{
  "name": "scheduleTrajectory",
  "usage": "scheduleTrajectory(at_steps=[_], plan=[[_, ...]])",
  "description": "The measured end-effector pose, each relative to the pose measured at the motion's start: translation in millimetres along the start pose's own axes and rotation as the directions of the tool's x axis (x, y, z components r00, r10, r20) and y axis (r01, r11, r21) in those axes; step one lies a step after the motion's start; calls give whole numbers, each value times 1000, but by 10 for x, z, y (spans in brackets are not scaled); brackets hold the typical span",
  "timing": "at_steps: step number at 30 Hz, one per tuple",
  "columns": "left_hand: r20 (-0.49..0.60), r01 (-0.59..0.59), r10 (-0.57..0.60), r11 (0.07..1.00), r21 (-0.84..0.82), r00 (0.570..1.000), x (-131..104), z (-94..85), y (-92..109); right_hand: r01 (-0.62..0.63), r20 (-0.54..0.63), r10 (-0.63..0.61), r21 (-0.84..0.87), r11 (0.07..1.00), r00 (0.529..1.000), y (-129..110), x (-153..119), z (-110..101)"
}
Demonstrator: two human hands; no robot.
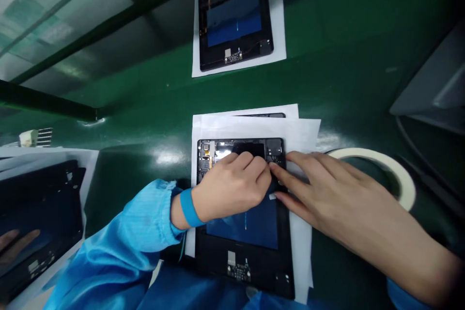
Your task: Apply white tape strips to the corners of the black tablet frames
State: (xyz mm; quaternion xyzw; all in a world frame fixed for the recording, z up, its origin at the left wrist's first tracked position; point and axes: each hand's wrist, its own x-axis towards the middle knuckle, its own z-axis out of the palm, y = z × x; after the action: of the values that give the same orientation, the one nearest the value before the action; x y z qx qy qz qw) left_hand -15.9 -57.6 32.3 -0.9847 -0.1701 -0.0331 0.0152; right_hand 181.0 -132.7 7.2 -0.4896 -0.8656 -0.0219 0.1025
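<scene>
The tablet (261, 262) lies open side up on paper (302, 252) by the table's (363, 82) near edge, long axis near to far, small board (238, 271) nearest. Work looks partway: parts sit inside, uncovered. The left hand (232, 184) is curled, its grip hidden; the right hand's (327, 189) fingers spread over the tablet's right edge.

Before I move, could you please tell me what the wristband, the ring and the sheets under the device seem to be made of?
The wristband looks like matte stretch fabric or soft rubber, fitting snugly without shine. The ring is probably wound masking tape, dull cream, with a wide open centre. The sheets seem matte white paper or thin foam, lying flat with crisp edges.
</scene>
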Motion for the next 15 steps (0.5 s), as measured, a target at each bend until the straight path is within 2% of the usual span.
scheduleTrajectory(at_steps=[3, 7, 11, 13, 15], plan=[[29, -53, 52, 998, 42, 998, -34, -46, 0, -2, 5, 2, -26, 1000, 1000, -37, 1, -8], [-23, -83, 84, 995, 51, 996, -86, 12, -20, -16, 23, 17, -56, 998, 1000, -78, -23, -40], [-60, -80, 80, 997, 6, 995, -108, 75, -41, -102, -132, 107, 41, 994, 986, -38, -11, -71], [-63, -72, 70, 997, -20, 996, -111, 85, -48, -170, -216, 168, 11, 985, 962, -5, 35, -52], [-64, -68, 65, 997, -36, 996, -115, 88, -53, -198, -258, 174, -69, 978, 950, 17, 98, -5]])
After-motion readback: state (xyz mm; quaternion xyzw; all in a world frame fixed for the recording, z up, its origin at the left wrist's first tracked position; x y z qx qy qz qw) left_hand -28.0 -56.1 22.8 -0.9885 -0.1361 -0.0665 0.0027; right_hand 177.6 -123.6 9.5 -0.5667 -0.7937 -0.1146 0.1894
